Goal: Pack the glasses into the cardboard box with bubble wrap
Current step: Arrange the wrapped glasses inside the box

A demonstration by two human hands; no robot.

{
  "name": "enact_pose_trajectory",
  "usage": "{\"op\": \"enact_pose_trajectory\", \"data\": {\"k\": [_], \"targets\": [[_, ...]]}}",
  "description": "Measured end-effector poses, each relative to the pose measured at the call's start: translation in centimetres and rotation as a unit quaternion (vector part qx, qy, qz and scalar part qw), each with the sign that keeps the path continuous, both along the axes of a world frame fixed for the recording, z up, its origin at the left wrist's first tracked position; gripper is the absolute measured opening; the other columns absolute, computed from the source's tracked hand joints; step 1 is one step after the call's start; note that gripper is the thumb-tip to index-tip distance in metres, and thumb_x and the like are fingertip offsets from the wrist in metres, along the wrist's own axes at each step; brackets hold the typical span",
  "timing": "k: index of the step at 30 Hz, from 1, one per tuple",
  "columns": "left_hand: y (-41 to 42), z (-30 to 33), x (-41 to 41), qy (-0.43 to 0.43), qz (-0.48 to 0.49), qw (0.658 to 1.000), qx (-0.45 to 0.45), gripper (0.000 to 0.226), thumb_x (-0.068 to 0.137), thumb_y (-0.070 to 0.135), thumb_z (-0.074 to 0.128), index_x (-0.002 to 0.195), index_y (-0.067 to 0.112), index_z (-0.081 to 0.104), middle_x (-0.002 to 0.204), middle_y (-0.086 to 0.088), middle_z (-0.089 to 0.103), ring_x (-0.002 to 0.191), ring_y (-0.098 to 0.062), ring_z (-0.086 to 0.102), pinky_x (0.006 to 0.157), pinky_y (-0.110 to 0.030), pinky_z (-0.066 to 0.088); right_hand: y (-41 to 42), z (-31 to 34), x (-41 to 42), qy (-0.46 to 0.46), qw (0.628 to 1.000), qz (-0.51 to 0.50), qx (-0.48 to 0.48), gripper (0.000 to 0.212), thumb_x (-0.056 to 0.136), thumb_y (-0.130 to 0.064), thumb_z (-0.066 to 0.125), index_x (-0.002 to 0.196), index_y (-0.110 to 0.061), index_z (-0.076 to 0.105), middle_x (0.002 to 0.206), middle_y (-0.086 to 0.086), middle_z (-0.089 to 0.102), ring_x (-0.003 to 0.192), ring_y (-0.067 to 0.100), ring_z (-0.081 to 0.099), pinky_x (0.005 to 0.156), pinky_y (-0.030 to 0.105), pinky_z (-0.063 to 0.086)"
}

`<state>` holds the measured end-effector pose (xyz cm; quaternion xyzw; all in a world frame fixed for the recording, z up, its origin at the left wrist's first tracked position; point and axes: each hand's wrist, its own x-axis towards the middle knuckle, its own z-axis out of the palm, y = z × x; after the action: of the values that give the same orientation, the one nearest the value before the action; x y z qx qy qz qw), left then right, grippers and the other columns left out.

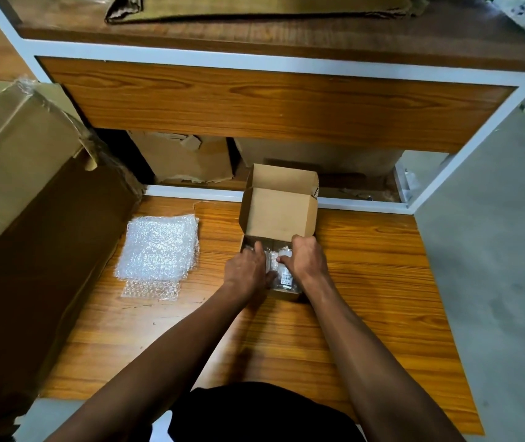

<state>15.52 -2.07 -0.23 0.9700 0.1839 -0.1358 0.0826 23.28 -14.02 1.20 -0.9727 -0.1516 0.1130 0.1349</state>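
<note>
A small cardboard box (278, 215) stands on the wooden table with its lid flaps raised at the back. Inside it lie clear glasses; one glass (285, 277) with a white barcode label shows between my hands. My right hand (307, 258) curls over the top of that glass and grips it. My left hand (248, 269) reaches into the left half of the box, fingers on a second glass that it mostly hides. Sheets of bubble wrap (157, 248) lie flat on the table left of the box.
A large brown carton (31, 173) stands against the table's left side. A wooden shelf (270, 100) overhangs the back, with more cardboard boxes (188, 161) stored beneath it. Bare tabletop (366, 266) lies to the right of the small box.
</note>
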Motion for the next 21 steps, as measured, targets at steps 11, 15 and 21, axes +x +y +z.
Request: {"op": "enact_pose_trajectory", "data": {"k": [11, 15, 21], "targets": [[1.8, -0.3, -1.4, -0.058, 0.029, 0.998, -0.003, 0.071, 0.096, 0.064, 0.063, 0.14, 0.015, 0.038, 0.139, -0.011, 0.044, 0.125, -0.032, 0.054, 0.085, -0.043, 0.056, -2.1, -1.4, -2.4, 0.023, 0.993, -0.106, 0.039, 0.076, 0.088, -0.05, 0.08, 0.139, -0.011, 0.04, 0.126, 0.017, 0.063, 0.11, 0.035, 0.066, 0.076, 0.039, 0.052], [2.9, -1.1, -2.5, -0.077, 0.077, 0.991, -0.073, 0.08, 0.094, 0.064, 0.067, 0.147, 0.014, 0.034, 0.145, -0.014, 0.041, 0.129, -0.036, 0.053, 0.098, -0.049, 0.056, -2.2, -1.7, -3.1, 0.031, 0.993, -0.106, 0.042, 0.077, 0.093, -0.05, 0.074, 0.147, -0.006, 0.039, 0.13, 0.019, 0.062, 0.111, 0.035, 0.066, 0.074, 0.037, 0.051], [3.3, -1.5, -3.1, -0.094, 0.096, 0.982, -0.134, 0.077, 0.092, 0.061, 0.072, 0.142, 0.013, 0.039, 0.141, -0.016, 0.05, 0.121, -0.038, 0.06, 0.093, -0.049, 0.056, -2.2, -1.3, -3.2, 0.027, 0.993, -0.106, 0.04, 0.073, 0.094, -0.049, 0.074, 0.145, -0.005, 0.043, 0.126, 0.018, 0.064, 0.107, 0.034, 0.067, 0.069, 0.034, 0.047]]}}
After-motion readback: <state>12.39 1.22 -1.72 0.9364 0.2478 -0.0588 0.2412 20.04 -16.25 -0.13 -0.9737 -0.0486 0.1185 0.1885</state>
